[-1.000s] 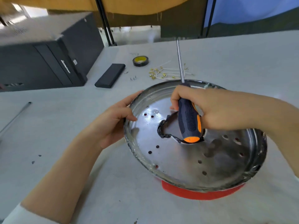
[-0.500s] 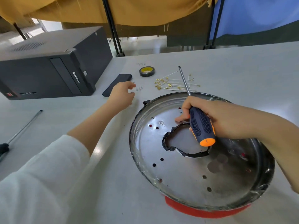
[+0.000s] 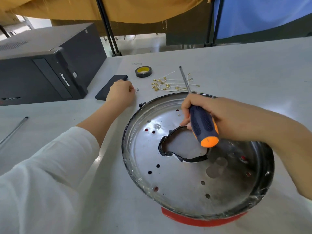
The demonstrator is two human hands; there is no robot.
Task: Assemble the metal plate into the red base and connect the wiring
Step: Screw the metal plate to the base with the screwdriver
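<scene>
A round metal plate (image 3: 177, 183) with small holes sits on the red base (image 3: 202, 220), whose rim shows only at the near edge. Black tape lines the plate's central opening (image 3: 164, 153). My right hand (image 3: 233, 119) rests over the plate's far side, gripping a blue and orange screwdriver (image 3: 202, 127) with its shaft pointing away from me. My left hand (image 3: 120, 92) lies on the table to the plate's far left, fingers curled beside small screws (image 3: 137, 89). Whether it holds one is hidden. White wires with brass terminals (image 3: 168, 85) lie behind the plate.
A roll of black tape (image 3: 143, 71) and a dark phone (image 3: 108, 88) lie behind my left hand. A black computer case (image 3: 42, 68) fills the far left. Another screwdriver shaft (image 3: 13, 130) lies at the left edge of the table.
My left hand has let go of the plate's left rim and reached away to the screws by the phone. My right hand stays on the plate with the screwdriver.
</scene>
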